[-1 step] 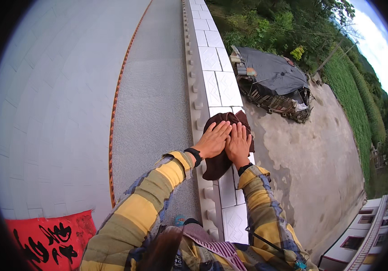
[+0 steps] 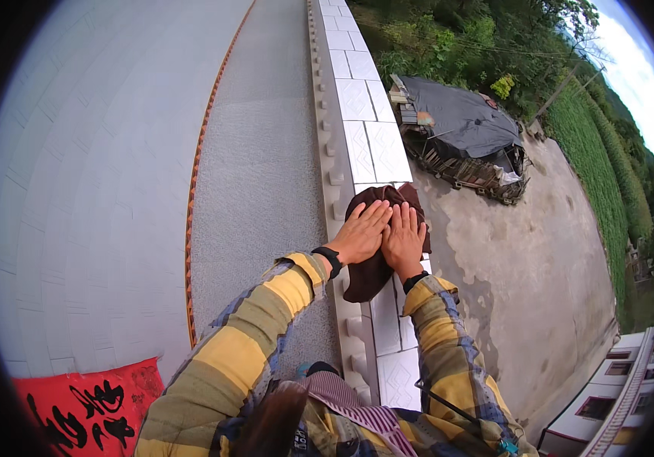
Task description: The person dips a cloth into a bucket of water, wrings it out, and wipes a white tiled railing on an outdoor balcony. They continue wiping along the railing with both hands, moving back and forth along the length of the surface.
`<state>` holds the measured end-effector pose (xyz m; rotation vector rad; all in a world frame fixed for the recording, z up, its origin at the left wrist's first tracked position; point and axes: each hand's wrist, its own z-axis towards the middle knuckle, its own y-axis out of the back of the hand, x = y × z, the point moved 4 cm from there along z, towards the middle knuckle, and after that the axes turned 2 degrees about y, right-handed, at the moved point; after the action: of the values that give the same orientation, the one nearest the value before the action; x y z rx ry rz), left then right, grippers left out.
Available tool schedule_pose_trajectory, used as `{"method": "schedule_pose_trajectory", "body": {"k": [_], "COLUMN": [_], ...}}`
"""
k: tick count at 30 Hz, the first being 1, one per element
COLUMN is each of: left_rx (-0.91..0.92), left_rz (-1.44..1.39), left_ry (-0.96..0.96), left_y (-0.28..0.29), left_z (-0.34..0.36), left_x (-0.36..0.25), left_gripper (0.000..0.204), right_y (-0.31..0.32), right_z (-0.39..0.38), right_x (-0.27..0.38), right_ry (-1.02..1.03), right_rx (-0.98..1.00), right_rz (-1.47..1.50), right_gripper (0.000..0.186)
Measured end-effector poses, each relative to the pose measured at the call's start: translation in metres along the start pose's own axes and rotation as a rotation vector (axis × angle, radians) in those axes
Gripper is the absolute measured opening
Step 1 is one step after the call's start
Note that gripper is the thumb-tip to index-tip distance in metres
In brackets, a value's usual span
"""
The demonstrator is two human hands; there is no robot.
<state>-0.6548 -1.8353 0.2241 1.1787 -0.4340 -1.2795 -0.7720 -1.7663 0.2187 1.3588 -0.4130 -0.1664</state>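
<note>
A dark brown cloth (image 2: 369,279) lies bunched on the white tiled top of a wall (image 2: 389,148). Pressing down on it from the left is my left hand (image 2: 360,233), fingers stretched flat and angled to the right. My right hand (image 2: 404,242) rests flat on the same cloth, fingers straight and pointing forward. The fingertips of both hands come close together near the middle of the cloth. Neither hand is curled around it, and the tiles beneath are hidden.
Left of the wall top, a row of small pale balusters (image 2: 334,177) borders a grey walkway (image 2: 258,198). A red sheet with black brushwork (image 2: 140,392) is at lower left. Beyond the wall lie a concrete yard (image 2: 540,266) and a tarp-covered pile (image 2: 460,122).
Both hands and the cloth have slid very slightly forward along the wall top. My hands keep the same flat pose.
</note>
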Motion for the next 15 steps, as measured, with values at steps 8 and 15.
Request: {"method": "schedule_pose_trajectory", "body": {"k": [8,15], "left_rx": [-0.012,0.160], "left_rz": [0.047,0.017], "left_ry": [0.016,0.138], "left_y": [-0.010,0.000], "left_z": [0.090,0.171], "left_x": [0.118,0.230], "left_gripper": [0.059,0.060], "right_y": [-0.031,-0.057], "right_z": [0.148,0.285], "right_x": [0.013,0.040], "right_ry": [0.043,0.030], "right_rx": [-0.055,-0.040], "right_rz": [-0.041,0.000], "right_gripper": [0.059,0.059]}}
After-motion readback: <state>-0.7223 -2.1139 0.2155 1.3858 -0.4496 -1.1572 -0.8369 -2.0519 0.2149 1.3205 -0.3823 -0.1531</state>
